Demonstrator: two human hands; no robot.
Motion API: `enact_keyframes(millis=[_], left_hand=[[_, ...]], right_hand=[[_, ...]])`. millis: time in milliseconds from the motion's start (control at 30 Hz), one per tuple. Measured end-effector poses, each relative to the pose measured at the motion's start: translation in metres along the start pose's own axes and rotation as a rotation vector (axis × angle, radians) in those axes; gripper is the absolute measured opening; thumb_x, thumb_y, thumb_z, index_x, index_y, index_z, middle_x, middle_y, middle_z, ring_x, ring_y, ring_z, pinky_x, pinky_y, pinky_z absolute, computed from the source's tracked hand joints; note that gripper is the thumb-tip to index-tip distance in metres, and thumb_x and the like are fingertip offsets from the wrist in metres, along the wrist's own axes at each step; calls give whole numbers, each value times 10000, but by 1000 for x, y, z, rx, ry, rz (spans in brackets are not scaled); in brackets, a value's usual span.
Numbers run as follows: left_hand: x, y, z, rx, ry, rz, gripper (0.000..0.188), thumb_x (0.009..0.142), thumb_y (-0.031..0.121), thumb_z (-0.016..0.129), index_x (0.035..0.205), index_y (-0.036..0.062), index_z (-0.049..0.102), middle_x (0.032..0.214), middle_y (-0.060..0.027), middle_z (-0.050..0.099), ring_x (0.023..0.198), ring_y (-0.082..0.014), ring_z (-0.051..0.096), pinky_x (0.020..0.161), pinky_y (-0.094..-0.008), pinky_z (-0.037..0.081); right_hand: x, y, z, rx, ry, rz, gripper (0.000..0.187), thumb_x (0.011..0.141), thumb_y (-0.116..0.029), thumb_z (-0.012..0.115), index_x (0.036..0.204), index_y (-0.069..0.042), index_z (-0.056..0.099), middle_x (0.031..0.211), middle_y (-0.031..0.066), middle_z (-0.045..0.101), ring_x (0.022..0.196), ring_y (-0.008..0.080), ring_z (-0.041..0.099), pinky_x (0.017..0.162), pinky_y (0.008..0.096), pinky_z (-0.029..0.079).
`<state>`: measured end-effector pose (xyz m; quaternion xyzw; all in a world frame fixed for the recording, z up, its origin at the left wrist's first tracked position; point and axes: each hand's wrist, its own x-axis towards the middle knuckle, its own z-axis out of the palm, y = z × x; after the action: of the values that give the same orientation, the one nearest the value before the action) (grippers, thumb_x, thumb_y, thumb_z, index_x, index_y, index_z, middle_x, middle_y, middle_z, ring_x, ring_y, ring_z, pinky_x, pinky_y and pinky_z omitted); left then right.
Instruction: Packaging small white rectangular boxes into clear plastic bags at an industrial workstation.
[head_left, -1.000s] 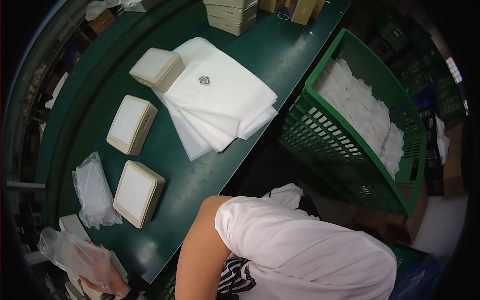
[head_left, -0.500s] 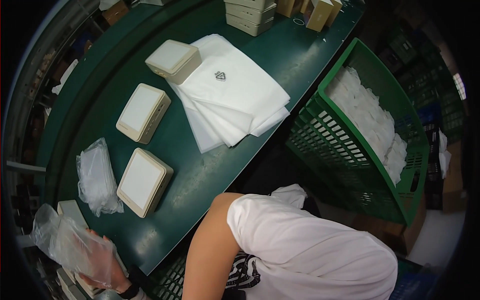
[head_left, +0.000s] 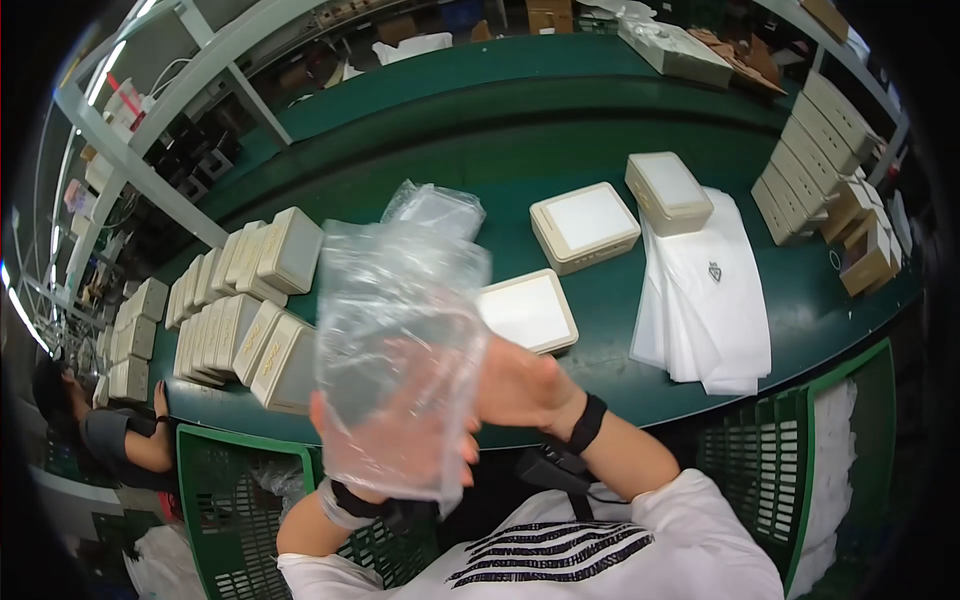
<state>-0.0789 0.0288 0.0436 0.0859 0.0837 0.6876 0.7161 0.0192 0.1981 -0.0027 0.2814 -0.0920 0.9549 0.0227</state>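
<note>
A clear, crinkled plastic bag [head_left: 400, 270] is held up in front of me, over the table's near edge. My left hand [head_left: 390, 435] grips its lower part, with fingertips showing at both sides. From the right, my right hand [head_left: 525, 385] is on the bag too; its fingers are blurred and partly hidden by the plastic. What the bag contains, if anything, cannot be made out. Just behind it lies a cream box-shaped device with a white top [head_left: 525, 315], partly covered by the bag. Another clear bag with something pale in it [head_left: 436, 208] lies farther back.
Rows of cream devices [head_left: 290, 250] stand at left; one device [head_left: 585, 225] lies near flat white sleeves [head_left: 705, 300], which another [head_left: 668, 190] overlaps. Stacked devices [head_left: 815, 150] and small cartons [head_left: 865, 255] are at right. Green crates [head_left: 225, 500] flank me; a person [head_left: 125, 435] works far left.
My view has swung left and up, bringing the rows of devices into sight. The clear bag has come from the left to the front of me, and both hands are now at it.
</note>
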Motion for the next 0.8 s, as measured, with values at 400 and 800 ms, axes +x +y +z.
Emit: enact_keyframes(millis=[400, 800], left_hand=[[14, -24, -11, 301, 59, 57, 866, 893, 617, 501, 1467, 17, 253, 1440, -241, 383, 1240, -449, 465, 986, -524, 428], [3, -19, -6, 439, 235, 228, 384, 957, 83, 511, 1322, -19, 451, 1304, -128, 548, 1194, -237, 546, 1021, -404, 426]], right_hand=[[3, -33, 14, -514, 305, -308, 1323, 554, -572, 855, 1524, -140, 66, 1482, 276, 268, 1262, 381, 455, 1051, 495, 402], [-21, 10, -2, -1149, 58, 37, 1269, 605, -427, 890, 1522, -96, 78, 1528, 124, 250, 1400, 217, 269, 1121, 387, 274]])
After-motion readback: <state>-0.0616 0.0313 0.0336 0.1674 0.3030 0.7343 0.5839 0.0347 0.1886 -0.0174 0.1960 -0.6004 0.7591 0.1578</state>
